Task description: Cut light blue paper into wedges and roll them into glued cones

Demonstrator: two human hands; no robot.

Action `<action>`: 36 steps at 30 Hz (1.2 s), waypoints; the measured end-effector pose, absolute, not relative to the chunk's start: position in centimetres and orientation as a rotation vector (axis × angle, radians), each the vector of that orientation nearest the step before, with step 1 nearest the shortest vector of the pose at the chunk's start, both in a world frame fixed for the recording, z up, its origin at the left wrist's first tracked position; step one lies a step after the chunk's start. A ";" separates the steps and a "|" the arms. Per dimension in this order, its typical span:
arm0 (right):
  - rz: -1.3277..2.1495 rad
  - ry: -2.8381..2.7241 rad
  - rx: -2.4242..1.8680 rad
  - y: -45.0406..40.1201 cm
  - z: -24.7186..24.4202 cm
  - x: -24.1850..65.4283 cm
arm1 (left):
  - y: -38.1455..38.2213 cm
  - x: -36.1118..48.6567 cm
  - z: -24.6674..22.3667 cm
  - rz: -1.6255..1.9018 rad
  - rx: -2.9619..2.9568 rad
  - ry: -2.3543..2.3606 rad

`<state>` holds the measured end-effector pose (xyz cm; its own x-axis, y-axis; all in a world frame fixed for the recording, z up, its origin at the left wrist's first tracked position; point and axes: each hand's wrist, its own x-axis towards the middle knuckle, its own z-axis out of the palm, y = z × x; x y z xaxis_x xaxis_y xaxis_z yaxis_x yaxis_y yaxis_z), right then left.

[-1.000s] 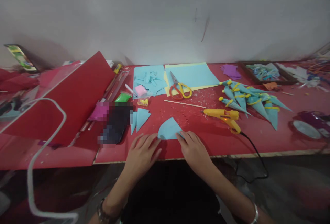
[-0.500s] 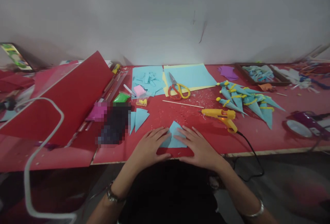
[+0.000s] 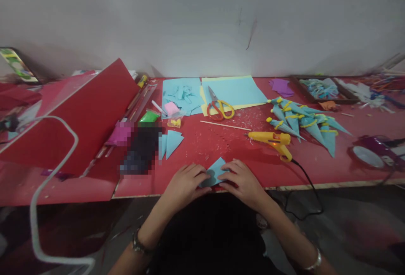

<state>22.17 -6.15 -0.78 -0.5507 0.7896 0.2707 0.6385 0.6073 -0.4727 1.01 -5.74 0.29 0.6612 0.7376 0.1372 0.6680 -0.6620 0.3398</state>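
A piece of light blue paper (image 3: 215, 173), with one corner pointing away from me, is between my hands near the front table edge. My left hand (image 3: 186, 182) has its fingers and thumb closed on the paper's left side. On the right side, my right hand (image 3: 244, 183) grips it between thumb and curled fingers. Two cut blue paper pieces (image 3: 173, 143) lie to the left. A yellow glue gun (image 3: 270, 138) with a lit orange light rests to the right, behind my right hand. Scissors (image 3: 218, 107) with red and yellow handles lie farther back.
Blue paper cones with yellow trim (image 3: 294, 119) lie right of the glue gun. A thin stick (image 3: 225, 125) lies behind the hands. Blue sheets (image 3: 237, 89) are by the wall. A red board (image 3: 82, 119) leans at left, with a white curved bar (image 3: 35, 211) before it.
The paper has been turned and drawn slightly toward me. My hands, which lay spread flat on it, now have curled fingers and thumbs at its sides.
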 end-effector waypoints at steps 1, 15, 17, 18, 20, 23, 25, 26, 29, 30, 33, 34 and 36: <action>0.459 -2.359 -1.150 -6.1 -0.7 22.0 | -5.8 1.0 0.2 0.400 2.626 1.132; 0.485 -2.224 -1.375 -5.6 -0.8 21.1 | -6.5 0.9 -0.9 0.672 2.517 1.476; 0.457 -2.219 -1.395 -5.5 -1.0 21.0 | -6.5 0.9 -1.0 0.661 2.489 1.547; 0.441 -2.216 -1.399 -5.5 -1.1 21.0 | -6.6 1.0 -1.0 0.654 2.483 1.571; 0.412 -2.213 -1.404 -5.4 -1.2 20.9 | -6.6 1.0 -1.0 0.642 2.476 1.593; 0.383 -2.212 -1.420 -5.4 -1.3 20.8 | -6.7 0.8 -1.0 0.620 2.447 1.611; 0.361 -2.214 -1.446 -5.4 -1.3 20.7 | -6.8 0.6 -0.9 0.591 2.429 1.626; 0.347 -2.214 -1.461 -5.4 -1.3 20.7 | -6.8 0.6 -0.8 0.575 2.417 1.637; 0.289 -2.216 -1.504 -5.5 -1.2 20.5 | -7.0 0.4 -0.6 0.525 2.383 1.665; 0.271 -2.218 -1.514 -5.5 -1.2 20.4 | -7.0 0.4 -0.5 0.504 2.379 1.669; 0.217 -2.224 -1.532 -5.4 -1.2 20.3 | -6.9 0.3 -0.4 0.449 2.394 1.662; 0.200 -2.227 -1.535 -5.4 -1.3 20.2 | -6.8 0.2 -0.5 0.445 2.400 1.654; 0.165 -2.239 -1.543 -5.3 -1.3 20.2 | -6.5 -0.1 -0.6 0.454 2.428 1.611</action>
<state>20.17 -5.31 -1.30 -0.3001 0.9158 0.2670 0.8666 0.3787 -0.3249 -0.13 -6.50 -0.57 0.3620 0.9206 0.1465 0.8617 -0.3904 0.3242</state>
